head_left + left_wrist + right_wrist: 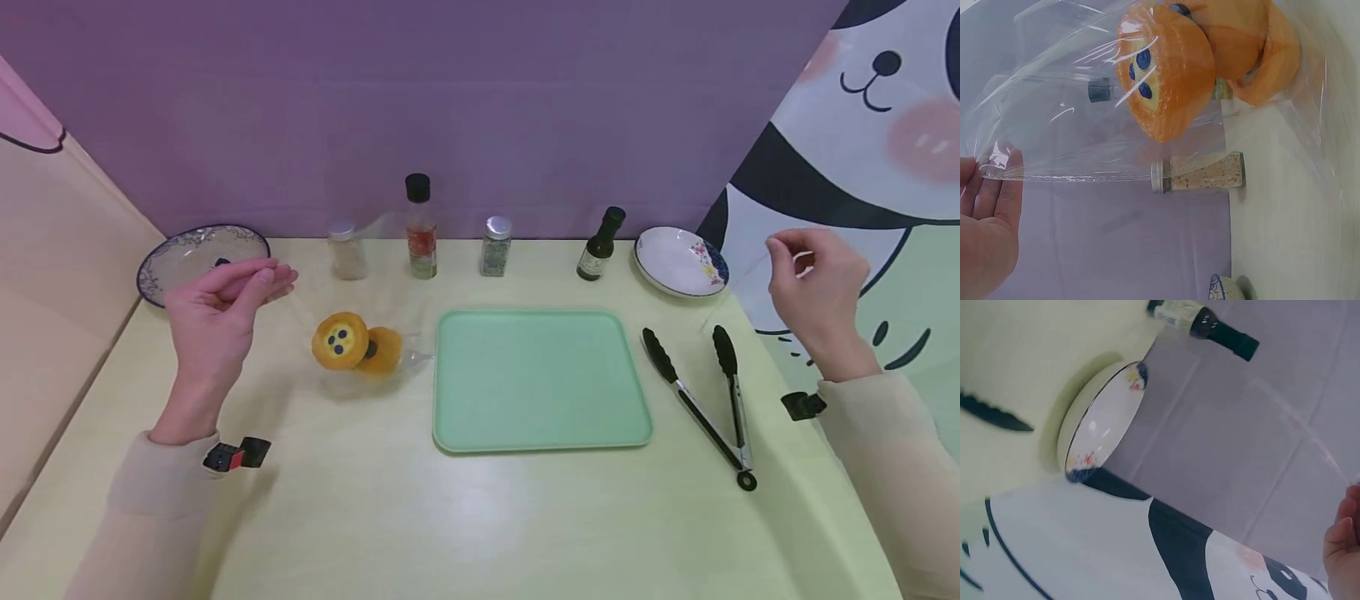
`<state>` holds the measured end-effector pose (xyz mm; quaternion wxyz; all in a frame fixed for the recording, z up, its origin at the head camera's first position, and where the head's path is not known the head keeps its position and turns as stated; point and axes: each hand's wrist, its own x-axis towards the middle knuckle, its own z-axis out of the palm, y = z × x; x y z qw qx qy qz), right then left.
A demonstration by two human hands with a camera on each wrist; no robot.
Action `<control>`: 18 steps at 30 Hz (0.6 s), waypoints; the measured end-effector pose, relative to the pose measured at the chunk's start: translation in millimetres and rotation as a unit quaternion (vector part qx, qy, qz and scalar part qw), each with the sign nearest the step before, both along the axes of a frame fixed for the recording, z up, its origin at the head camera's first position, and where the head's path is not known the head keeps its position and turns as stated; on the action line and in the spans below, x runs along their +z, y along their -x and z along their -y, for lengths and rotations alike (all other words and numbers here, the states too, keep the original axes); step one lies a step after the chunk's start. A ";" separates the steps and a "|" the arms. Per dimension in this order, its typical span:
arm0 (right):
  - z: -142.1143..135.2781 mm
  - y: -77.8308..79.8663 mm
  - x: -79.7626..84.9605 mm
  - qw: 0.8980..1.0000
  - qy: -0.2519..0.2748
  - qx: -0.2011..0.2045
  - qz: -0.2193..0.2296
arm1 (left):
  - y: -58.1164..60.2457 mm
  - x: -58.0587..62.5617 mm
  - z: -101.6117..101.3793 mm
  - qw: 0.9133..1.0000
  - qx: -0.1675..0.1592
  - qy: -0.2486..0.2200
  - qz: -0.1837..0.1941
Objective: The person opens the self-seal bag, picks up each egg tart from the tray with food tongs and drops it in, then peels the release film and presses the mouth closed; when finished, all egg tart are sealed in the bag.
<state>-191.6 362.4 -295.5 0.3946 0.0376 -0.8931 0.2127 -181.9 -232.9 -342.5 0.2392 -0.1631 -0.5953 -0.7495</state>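
My left hand (217, 308) pinches the edge of a clear plastic bag (1054, 144) between thumb and fingers. Inside the bag are orange pastries; one pastry (341, 341) has a yellow top with blue dots, and another pastry (381, 353) lies against it. Raised at the far right, my right hand (819, 279) has thumb and forefinger together on a thin clear plastic strip (1310, 434). Whether that strip is joined to the bag, I cannot tell. Below the right hand, black-tipped tongs (705, 421) lie spread on the table.
A green tray (540, 383) occupies the table's middle. Along the back stand a spice jar (347, 252), a red-labelled bottle (422, 242), another jar (495, 247) and a dark bottle (597, 250). Plates stand at back left (168, 258) and back right (678, 262).
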 end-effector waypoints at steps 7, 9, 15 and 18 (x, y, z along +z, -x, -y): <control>-0.1 11.3 -30.7 0.976 -0.144 0.079 0.144 | -0.9 0.2 1.8 1.000 0.000 0.004 -0.001; -0.2 22.1 -46.3 0.966 -0.139 0.096 0.196 | -0.7 -0.2 1.9 1.000 -0.005 -0.002 -0.003; 0.3 49.1 -81.5 0.926 -0.083 0.119 0.348 | -0.7 0.0 1.3 1.000 -0.005 0.002 0.003; 3.4 59.3 -89.3 0.914 -0.071 0.136 0.376 | -1.7 -0.7 1.2 1.000 0.007 0.016 0.018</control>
